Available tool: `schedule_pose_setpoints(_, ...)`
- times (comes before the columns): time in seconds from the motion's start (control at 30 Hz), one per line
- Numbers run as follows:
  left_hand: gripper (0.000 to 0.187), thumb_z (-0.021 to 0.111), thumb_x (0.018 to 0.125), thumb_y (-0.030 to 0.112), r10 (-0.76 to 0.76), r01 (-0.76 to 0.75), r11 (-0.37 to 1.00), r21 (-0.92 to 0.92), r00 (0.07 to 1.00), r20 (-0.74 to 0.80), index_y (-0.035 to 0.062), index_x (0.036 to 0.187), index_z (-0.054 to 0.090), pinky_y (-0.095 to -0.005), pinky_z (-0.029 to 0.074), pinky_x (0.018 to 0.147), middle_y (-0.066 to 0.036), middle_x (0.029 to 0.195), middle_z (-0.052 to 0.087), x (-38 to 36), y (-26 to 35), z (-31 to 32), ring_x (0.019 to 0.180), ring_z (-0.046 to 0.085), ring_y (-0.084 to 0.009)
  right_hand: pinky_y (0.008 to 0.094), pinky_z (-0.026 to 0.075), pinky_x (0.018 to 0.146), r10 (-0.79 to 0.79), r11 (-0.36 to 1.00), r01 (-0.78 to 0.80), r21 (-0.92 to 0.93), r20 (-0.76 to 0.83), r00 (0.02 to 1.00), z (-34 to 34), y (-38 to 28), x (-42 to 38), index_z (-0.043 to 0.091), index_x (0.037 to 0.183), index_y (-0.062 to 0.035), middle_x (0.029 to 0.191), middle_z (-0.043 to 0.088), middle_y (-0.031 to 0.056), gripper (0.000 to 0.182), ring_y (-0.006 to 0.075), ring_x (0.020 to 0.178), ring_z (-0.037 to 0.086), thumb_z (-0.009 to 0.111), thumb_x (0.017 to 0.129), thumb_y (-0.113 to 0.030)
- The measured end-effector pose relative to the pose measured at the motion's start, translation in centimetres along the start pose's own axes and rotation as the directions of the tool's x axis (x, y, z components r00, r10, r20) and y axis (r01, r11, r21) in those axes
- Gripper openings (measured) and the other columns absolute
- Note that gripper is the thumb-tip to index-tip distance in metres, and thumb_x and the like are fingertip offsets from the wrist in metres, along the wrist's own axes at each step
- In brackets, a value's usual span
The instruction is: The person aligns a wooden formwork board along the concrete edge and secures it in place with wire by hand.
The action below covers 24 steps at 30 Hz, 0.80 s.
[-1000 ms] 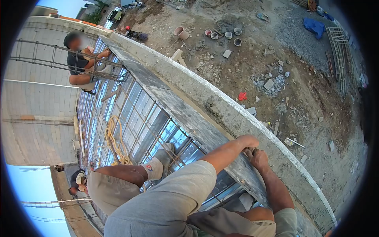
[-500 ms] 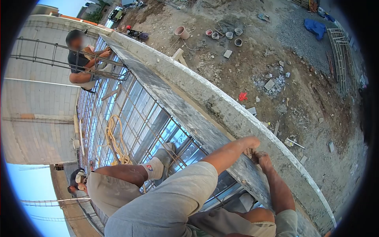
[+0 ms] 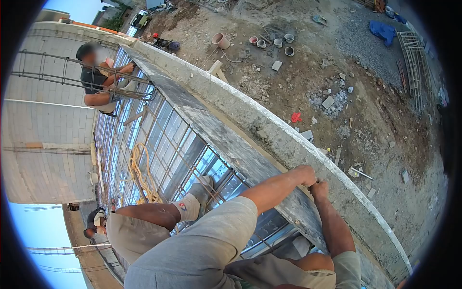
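Note:
My left hand (image 3: 305, 175) and my right hand (image 3: 318, 188) are close together over the outer edge of a long grey formwork board (image 3: 226, 147). Both hands are closed, fingers curled inward. Whatever they grip is too small or too hidden to make out. Just beyond them runs a rough concrete ledge (image 3: 288, 137) with a pale rim. Below my left forearm, a boot (image 3: 201, 192) rests among the rebar grid (image 3: 166, 139).
A coil of yellowish rope (image 3: 139, 168) lies on the rebar. One co-worker (image 3: 96, 79) crouches by a rebar cage (image 3: 53, 72); another person (image 3: 96, 221) is lower left. Past the ledge, the ground drops away, with buckets (image 3: 278, 43), rubble (image 3: 332, 102) and a blue tarp (image 3: 382, 32).
My right hand has risen slightly and drawn closer to my left hand. My left hand has shifted a little; both remain closed at the board's edge.

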<state>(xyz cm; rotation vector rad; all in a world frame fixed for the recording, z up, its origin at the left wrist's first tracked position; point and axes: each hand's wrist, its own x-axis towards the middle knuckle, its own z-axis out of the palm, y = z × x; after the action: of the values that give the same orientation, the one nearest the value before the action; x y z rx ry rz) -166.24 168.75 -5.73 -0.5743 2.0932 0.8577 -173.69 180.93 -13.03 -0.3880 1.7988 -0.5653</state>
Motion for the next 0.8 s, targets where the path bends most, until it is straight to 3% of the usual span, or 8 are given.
schedule_pose_setpoints(0.07, 0.033, 0.049, 0.080, 0.023, -0.071, 0.066, 0.992, -0.107, 0.997, -0.041, 0.0034, 0.093, 0.071, -0.0420, 0.048, 0.089, -0.021, 0.106, 0.065, -0.3, 0.1, -0.2, 0.103, 0.061, -0.0339, 0.0386, 0.049, 0.053, -0.056, 0.986, 0.050, -0.160, -0.030, 0.998, 0.0, 0.3, 0.3, 0.061, 0.079, 0.0017, 0.067, 0.065, 0.0174, 0.021, 0.0277, 0.059, 0.065, 0.062, 0.079, -0.019)
schedule_pose_setpoints(0.13, 0.033, 0.050, 0.080, 0.024, -0.130, 0.117, 0.979, -0.168, 0.989, -0.068, 0.0028, 0.094, 0.071, -0.0417, 0.048, 0.089, -0.021, 0.105, 0.065, -0.2, -0.1, -0.1, 0.103, 0.061, -0.0339, 0.0461, 0.050, 0.065, -0.414, 0.822, 0.303, -0.482, -0.140, 0.900, 0.2, -1.4, -1.1, 0.061, 0.085, 0.0016, 0.075, 0.065, 0.0236, 0.021, 0.0398, 0.074, 0.064, 0.061, 0.077, -0.018)
schedule_pose_setpoints(0.23, 0.034, 0.050, 0.080, 0.024, -0.180, 0.159, 0.964, -0.212, 0.980, -0.086, 0.0015, 0.094, 0.071, -0.0412, 0.047, 0.089, -0.021, 0.105, 0.065, -0.4, -0.1, -0.1, 0.103, 0.061, -0.0339, 0.0492, 0.049, 0.072, -0.389, 0.820, 0.311, -0.481, -0.068, 0.919, 0.6, -1.9, -1.8, 0.060, 0.090, -0.0003, 0.084, 0.064, 0.0256, 0.019, 0.0444, 0.084, 0.061, 0.058, 0.079, -0.016)
schedule_pose_setpoints(0.43, 0.035, 0.051, 0.080, 0.027, -0.160, 0.143, 0.975, -0.168, 0.983, -0.089, 0.0011, 0.094, 0.070, -0.0409, 0.047, 0.089, -0.021, 0.105, 0.065, -1.3, 0.3, -1.1, 0.103, 0.061, -0.0345, 0.0486, 0.050, 0.074, -0.537, 0.714, 0.556, -0.425, 0.177, 0.825, -0.2, -0.4, -1.7, 0.060, 0.096, -0.0013, 0.093, 0.063, 0.0250, 0.020, 0.0428, 0.085, 0.061, 0.057, 0.081, -0.014)
schedule_pose_setpoints(0.6, 0.034, 0.051, 0.082, 0.025, -0.150, 0.138, 0.984, -0.110, 0.983, -0.105, 0.0005, 0.095, 0.070, -0.0406, 0.047, 0.089, -0.021, 0.101, 0.066, -1.2, 0.0, -0.9, 0.101, 0.062, -0.0350, 0.0465, 0.050, 0.078, -0.391, 0.783, 0.457, -0.422, 0.237, 0.889, -0.5, -1.8, -2.7, 0.061, 0.097, -0.0021, 0.097, 0.063, 0.0235, 0.020, 0.0398, 0.090, 0.061, 0.057, 0.082, -0.016)
schedule_pose_setpoints(0.67, 0.029, 0.052, 0.082, 0.021, 0.012, 0.003, 0.998, 0.057, 0.968, -0.253, 0.0007, 0.093, 0.071, -0.0407, 0.047, 0.090, -0.020, 0.097, 0.067, -0.6, 0.0, -0.6, 0.099, 0.062, -0.0353, 0.0457, 0.049, 0.080, -0.347, 0.787, 0.429, -0.443, 0.256, 0.902, -0.2, -1.7, -2.5, 0.061, 0.097, -0.0027, 0.100, 0.062, 0.0230, 0.021, 0.0388, 0.093, 0.061, 0.058, 0.082, -0.017)
schedule_pose_setpoints(0.77, 0.028, 0.053, 0.085, 0.022, 0.041, -0.030, 0.998, 0.053, 0.973, -0.227, 0.0026, 0.092, 0.071, -0.0415, 0.047, 0.089, -0.019, 0.097, 0.067, 0.2, -1.0, -0.5, 0.098, 0.062, -0.0359, 0.0450, 0.047, 0.086, -0.381, 0.674, 0.523, -0.522, 0.361, 0.851, 0.4, -1.4, -2.4, 0.060, 0.104, -0.0045, 0.107, 0.060, 0.0220, 0.025, 0.0382, 0.100, 0.058, 0.059, 0.082, -0.018)
schedule_pose_setpoints(0.8, 0.028, 0.053, 0.085, 0.022, 0.038, -0.026, 0.998, 0.056, 0.973, -0.229, 0.0026, 0.092, 0.071, -0.0415, 0.047, 0.089, -0.019, 0.097, 0.067, -0.3, -1.1, -1.2, 0.098, 0.062, -0.0359, 0.0448, 0.047, 0.087, -0.520, 0.600, 0.605, -0.524, 0.319, 0.792, 0.3, -0.9, -2.3, 0.059, 0.108, -0.0053, 0.110, 0.059, 0.0215, 0.028, 0.0382, 0.102, 0.057, 0.059, 0.082, -0.017)
